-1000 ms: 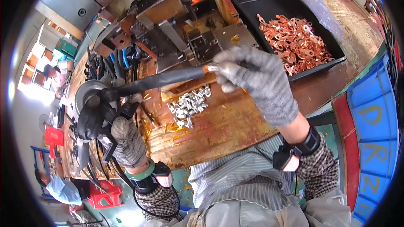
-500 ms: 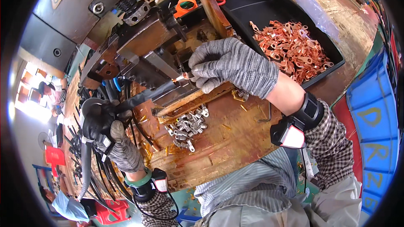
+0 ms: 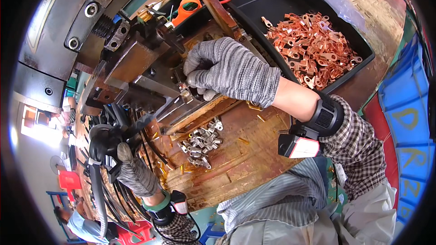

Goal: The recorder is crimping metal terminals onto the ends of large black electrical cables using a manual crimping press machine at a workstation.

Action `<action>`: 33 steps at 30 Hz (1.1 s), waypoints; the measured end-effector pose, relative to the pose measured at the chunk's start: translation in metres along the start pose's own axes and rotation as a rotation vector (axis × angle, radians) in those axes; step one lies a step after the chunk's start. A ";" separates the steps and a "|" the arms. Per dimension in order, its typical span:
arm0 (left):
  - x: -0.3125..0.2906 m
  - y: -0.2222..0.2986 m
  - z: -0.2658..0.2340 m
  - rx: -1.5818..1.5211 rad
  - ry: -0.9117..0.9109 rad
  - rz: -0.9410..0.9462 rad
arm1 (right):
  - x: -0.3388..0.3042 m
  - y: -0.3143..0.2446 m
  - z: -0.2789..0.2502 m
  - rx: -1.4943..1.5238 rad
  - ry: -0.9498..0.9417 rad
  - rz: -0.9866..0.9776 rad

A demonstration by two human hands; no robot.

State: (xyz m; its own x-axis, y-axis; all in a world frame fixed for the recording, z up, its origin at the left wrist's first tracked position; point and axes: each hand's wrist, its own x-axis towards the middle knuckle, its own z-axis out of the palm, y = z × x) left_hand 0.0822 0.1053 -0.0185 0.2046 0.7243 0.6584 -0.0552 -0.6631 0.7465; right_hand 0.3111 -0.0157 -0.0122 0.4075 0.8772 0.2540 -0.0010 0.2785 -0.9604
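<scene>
My right hand, in a grey knit glove, is closed at the machine's tooling, thumb and forefinger pinched. What lies between its fingertips is hidden. Just below them a small shiny metal piece sits at the edge of the press die. My left hand, gloved alike, is closed around a bent black cable, its thumb along the near side. Part of that cable points toward the die, blurred and apart from the metal piece. A loose pile of silvery cable lugs lies on the wooden bench between my hands.
A black tray at the far right holds a heap of copper lugs. Orange-handled scissors lie behind the machine. Several black cables hang at left. A blue crate stands at right. Another person sits far left.
My right hand has shifted left within the view, its fingertips now above the metal piece at the die. The cable's blurred end has drawn back from the die. The view has turned slightly.
</scene>
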 end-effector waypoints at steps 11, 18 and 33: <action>0.004 -0.001 -0.004 0.045 0.037 -0.035 | 0.003 0.003 0.000 -0.062 0.026 -0.013; 0.002 -0.001 -0.004 -0.025 0.038 -0.134 | 0.004 0.005 -0.001 0.050 0.026 0.122; 0.003 -0.007 -0.013 -0.012 -0.026 -0.098 | -0.062 -0.026 -0.073 -0.335 0.402 -0.030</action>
State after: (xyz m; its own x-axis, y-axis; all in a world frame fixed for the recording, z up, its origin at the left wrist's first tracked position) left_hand 0.0710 0.1150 -0.0204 0.2351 0.7801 0.5798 -0.0458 -0.5870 0.8083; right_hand 0.3525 -0.1055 -0.0116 0.7210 0.6333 0.2812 0.2816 0.1030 -0.9540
